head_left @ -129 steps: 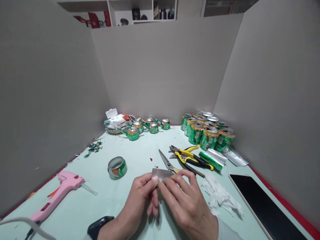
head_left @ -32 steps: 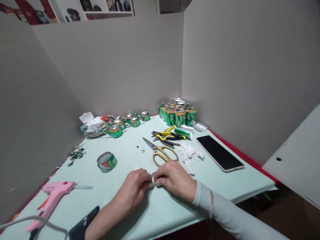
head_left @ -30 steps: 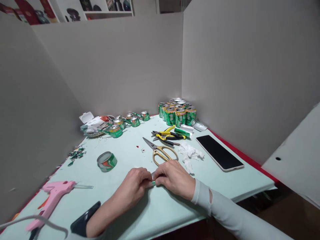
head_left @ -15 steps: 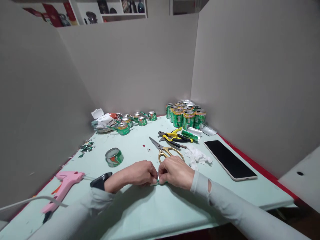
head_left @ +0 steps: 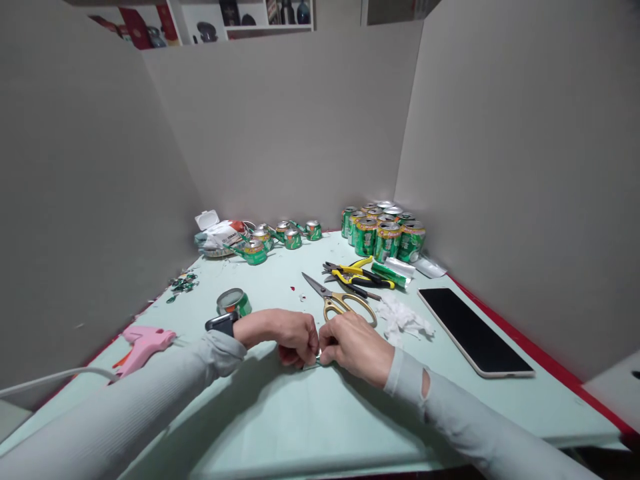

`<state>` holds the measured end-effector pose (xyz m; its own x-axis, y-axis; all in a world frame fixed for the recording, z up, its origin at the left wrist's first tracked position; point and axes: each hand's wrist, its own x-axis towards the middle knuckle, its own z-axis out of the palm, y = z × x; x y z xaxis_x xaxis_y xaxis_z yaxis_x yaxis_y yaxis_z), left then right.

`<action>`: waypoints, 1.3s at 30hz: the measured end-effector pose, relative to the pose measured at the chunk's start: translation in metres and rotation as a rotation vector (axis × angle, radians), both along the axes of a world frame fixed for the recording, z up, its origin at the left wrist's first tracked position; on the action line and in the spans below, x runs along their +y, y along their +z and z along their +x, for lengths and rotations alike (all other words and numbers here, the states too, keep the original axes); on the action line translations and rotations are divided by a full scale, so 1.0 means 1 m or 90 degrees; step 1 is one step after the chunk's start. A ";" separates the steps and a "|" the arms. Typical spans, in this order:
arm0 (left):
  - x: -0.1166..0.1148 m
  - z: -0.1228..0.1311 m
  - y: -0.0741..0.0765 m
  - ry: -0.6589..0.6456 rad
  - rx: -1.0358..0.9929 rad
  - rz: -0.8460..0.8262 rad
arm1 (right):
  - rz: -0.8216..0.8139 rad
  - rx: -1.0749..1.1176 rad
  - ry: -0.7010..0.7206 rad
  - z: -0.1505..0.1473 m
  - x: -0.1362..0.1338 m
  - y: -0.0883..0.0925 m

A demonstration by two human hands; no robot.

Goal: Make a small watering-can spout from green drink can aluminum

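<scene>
Your left hand (head_left: 296, 339) and right hand (head_left: 356, 347) meet above the pale green tabletop (head_left: 280, 427), fingertips of both pinched on a small silvery-green metal piece (head_left: 311, 366) that they mostly hide. Gold-handled scissors (head_left: 325, 293) lie just beyond your right hand, while the cut can section (head_left: 233, 300) stands behind your left wrist, the pink glue gun (head_left: 145, 345) farther left.

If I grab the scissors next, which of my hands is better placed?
Probably your right hand: it's right by the scissors, at their handle end; your left hand is farther off. Both seem to pinch a metal piece, so the right must let go first.
</scene>
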<state>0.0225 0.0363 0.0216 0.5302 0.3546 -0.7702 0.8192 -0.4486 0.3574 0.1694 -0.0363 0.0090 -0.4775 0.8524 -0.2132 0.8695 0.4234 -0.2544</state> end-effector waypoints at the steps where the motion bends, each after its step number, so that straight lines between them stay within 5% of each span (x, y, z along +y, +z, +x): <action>1: 0.001 -0.002 0.001 -0.003 -0.003 0.010 | -0.002 0.004 0.006 0.001 0.001 0.000; 5: -0.007 -0.012 0.001 -0.007 -0.050 0.127 | -0.012 0.021 0.023 0.003 0.010 0.002; 10: -0.046 -0.015 -0.012 0.004 -0.187 0.427 | 0.012 0.045 0.023 0.004 0.019 0.005; 17: -0.066 -0.012 -0.042 -0.090 -0.195 0.629 | 0.248 0.070 -0.047 -0.003 -0.010 -0.017; 23: -0.060 -0.014 -0.055 -0.176 -0.212 0.692 | 0.440 0.060 -0.028 -0.006 -0.034 -0.051; 29: -0.063 -0.021 -0.054 -0.187 -0.263 0.735 | 0.560 0.049 -0.032 -0.011 -0.037 -0.057; 39: -0.080 -0.036 -0.066 -0.274 -0.397 0.793 | 0.528 0.132 -0.095 -0.006 -0.066 -0.059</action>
<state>-0.0139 -0.0439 -0.0442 0.8915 0.3380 0.3017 0.4055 -0.8923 -0.1984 0.1630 -0.1024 -0.0496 -0.3089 0.7512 0.5833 0.9011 0.4274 -0.0732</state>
